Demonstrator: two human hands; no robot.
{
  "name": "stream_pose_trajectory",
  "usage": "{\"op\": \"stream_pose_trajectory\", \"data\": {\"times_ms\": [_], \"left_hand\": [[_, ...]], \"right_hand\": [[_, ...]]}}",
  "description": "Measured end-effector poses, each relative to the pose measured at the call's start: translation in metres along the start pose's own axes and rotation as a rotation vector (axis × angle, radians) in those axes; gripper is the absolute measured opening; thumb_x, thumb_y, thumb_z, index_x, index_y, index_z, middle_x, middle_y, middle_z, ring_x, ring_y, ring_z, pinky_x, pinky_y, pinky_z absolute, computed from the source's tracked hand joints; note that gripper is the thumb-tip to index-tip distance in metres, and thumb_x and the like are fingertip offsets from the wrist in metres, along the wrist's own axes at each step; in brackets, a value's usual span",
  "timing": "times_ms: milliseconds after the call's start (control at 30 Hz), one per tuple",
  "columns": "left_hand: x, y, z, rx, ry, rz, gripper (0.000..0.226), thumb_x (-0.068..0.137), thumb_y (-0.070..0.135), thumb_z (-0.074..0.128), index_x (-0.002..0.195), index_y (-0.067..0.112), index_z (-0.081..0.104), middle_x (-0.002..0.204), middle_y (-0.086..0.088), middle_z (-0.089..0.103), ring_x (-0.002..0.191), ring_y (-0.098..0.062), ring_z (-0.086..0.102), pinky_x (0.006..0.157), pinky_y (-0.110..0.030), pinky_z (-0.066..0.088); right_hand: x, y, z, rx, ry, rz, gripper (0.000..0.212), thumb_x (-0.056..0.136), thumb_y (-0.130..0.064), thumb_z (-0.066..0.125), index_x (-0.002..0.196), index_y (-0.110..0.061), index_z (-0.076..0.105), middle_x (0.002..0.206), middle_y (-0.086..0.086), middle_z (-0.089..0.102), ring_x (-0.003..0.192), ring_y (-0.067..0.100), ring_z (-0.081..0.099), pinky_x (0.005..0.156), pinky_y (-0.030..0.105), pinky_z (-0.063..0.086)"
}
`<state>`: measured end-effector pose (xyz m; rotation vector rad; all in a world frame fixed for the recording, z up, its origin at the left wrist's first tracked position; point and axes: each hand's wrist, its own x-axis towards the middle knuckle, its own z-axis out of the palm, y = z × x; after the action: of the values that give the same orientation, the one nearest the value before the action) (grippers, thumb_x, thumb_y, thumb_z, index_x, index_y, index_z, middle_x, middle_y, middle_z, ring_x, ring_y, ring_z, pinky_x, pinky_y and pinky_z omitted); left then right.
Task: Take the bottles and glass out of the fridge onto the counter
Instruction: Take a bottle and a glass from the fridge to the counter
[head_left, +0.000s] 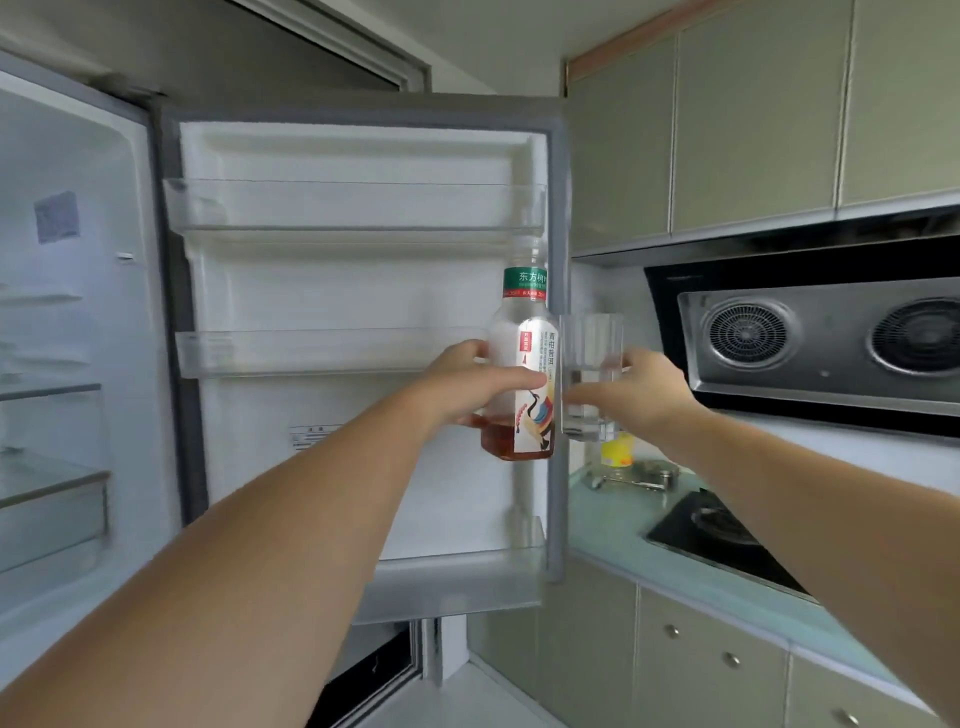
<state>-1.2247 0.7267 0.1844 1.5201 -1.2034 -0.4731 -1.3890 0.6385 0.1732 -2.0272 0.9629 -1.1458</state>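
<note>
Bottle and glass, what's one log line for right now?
left hand: holds bottle | right hand: holds glass | fridge door: open | neither on counter yet

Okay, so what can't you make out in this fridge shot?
Head view:
Fridge interior: cut off by the left edge and blurred; whether bottles remain can't be told.
Cap of the bottle: washed out against the white door.
Yellow item on the counter: mostly hidden behind the glass.
Door sticker text: too small.
</note>
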Motion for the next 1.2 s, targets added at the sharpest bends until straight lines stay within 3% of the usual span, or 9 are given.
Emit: {"op": "stream_pose_trajectory", "data": {"times_ms": [100, 233, 400, 500, 600, 700, 833, 1000, 1200], "left_hand": [[0.018, 0.005, 0.050, -0.025, -0.080, 0.033, 0.067, 0.055, 0.037, 0.085, 0.116, 0.025, 0.061, 0.111, 0.003, 0.070, 0.097, -0.019, 0.069, 0.086, -0.044, 0.057], [0.041, 0.007, 0.117, -0.026, -0.196, 0.086, 0.074, 0.053, 0.046, 0.084, 0.118, 0.025, 0.056, 0.110, 0.005, 0.066, 0.097, -0.016, 0.066, 0.084, -0.040, 0.056], [0.062, 0.012, 0.201, -0.088, -0.352, 0.170, 0.059, 0.071, 0.036, 0.080, 0.120, 0.023, 0.050, 0.102, 0.007, 0.059, 0.089, -0.010, 0.060, 0.067, -0.025, 0.049], [0.073, 0.019, 0.247, -0.111, -0.423, 0.210, 0.061, 0.069, 0.037, 0.082, 0.119, 0.023, 0.050, 0.107, 0.006, 0.061, 0.094, -0.013, 0.061, 0.078, -0.033, 0.053], [0.076, 0.025, 0.294, -0.154, -0.513, 0.245, 0.059, 0.067, 0.035, 0.083, 0.116, 0.023, 0.052, 0.110, 0.006, 0.062, 0.100, -0.015, 0.061, 0.081, -0.034, 0.052], [0.064, 0.029, 0.341, -0.177, -0.611, 0.278, 0.058, 0.067, 0.035, 0.083, 0.115, 0.023, 0.051, 0.112, 0.005, 0.061, 0.102, -0.016, 0.060, 0.081, -0.033, 0.050], [0.036, 0.041, 0.401, -0.190, -0.753, 0.326, 0.060, 0.065, 0.037, 0.084, 0.114, 0.020, 0.054, 0.114, 0.003, 0.064, 0.102, -0.017, 0.061, 0.083, -0.033, 0.051], [-0.019, 0.069, 0.460, -0.218, -0.921, 0.366, 0.066, 0.066, 0.041, 0.083, 0.118, 0.018, 0.050, 0.113, 0.001, 0.062, 0.101, -0.022, 0.061, 0.088, -0.040, 0.053], [-0.078, 0.102, 0.505, -0.249, -1.038, 0.390, 0.058, 0.068, 0.036, 0.083, 0.114, 0.018, 0.051, 0.110, 0.001, 0.063, 0.096, -0.020, 0.062, 0.080, -0.032, 0.051]], "right_hand": [[0.000, 0.030, -0.044, -0.054, 0.095, 0.060, 0.047, 0.070, -0.029, 0.080, 0.106, -0.010, 0.058, 0.086, -0.001, 0.061, 0.072, 0.011, 0.058, 0.056, 0.025, 0.047], [-0.006, 0.068, -0.097, -0.119, 0.219, 0.145, 0.026, 0.072, -0.028, 0.079, 0.085, -0.018, 0.060, 0.078, -0.001, 0.062, 0.065, 0.011, 0.056, 0.051, 0.024, 0.041], [-0.024, 0.108, -0.156, -0.216, 0.388, 0.312, 0.038, 0.068, -0.035, 0.080, 0.094, -0.017, 0.060, 0.083, 0.000, 0.064, 0.068, 0.015, 0.058, 0.056, 0.026, 0.046], [-0.042, 0.127, -0.189, -0.251, 0.510, 0.399, 0.032, 0.069, -0.029, 0.078, 0.089, -0.017, 0.056, 0.082, 0.000, 0.061, 0.069, 0.012, 0.056, 0.056, 0.026, 0.046], [-0.066, 0.141, -0.220, -0.301, 0.640, 0.473, 0.045, 0.067, -0.028, 0.081, 0.100, -0.015, 0.054, 0.090, -0.001, 0.060, 0.075, 0.011, 0.057, 0.060, 0.027, 0.048], [-0.097, 0.154, -0.245, -0.302, 0.784, 0.537, 0.046, 0.066, -0.022, 0.083, 0.103, -0.011, 0.058, 0.095, 0.002, 0.064, 0.083, 0.018, 0.063, 0.072, 0.034, 0.055], [-0.150, 0.158, -0.270, -0.372, 0.920, 0.637, 0.045, 0.070, -0.021, 0.082, 0.105, -0.012, 0.054, 0.094, 0.003, 0.059, 0.072, 0.014, 0.058, 0.053, 0.020, 0.044], [-0.215, 0.158, -0.308, -0.465, 1.102, 0.734, 0.058, 0.063, -0.028, 0.085, 0.113, -0.010, 0.060, 0.103, 0.006, 0.065, 0.088, 0.022, 0.063, 0.064, 0.025, 0.049], [-0.276, 0.148, -0.359, -0.505, 1.222, 0.758, 0.050, 0.069, -0.022, 0.083, 0.112, -0.010, 0.062, 0.079, -0.003, 0.060, 0.065, 0.008, 0.057, 0.055, 0.021, 0.043]]}}
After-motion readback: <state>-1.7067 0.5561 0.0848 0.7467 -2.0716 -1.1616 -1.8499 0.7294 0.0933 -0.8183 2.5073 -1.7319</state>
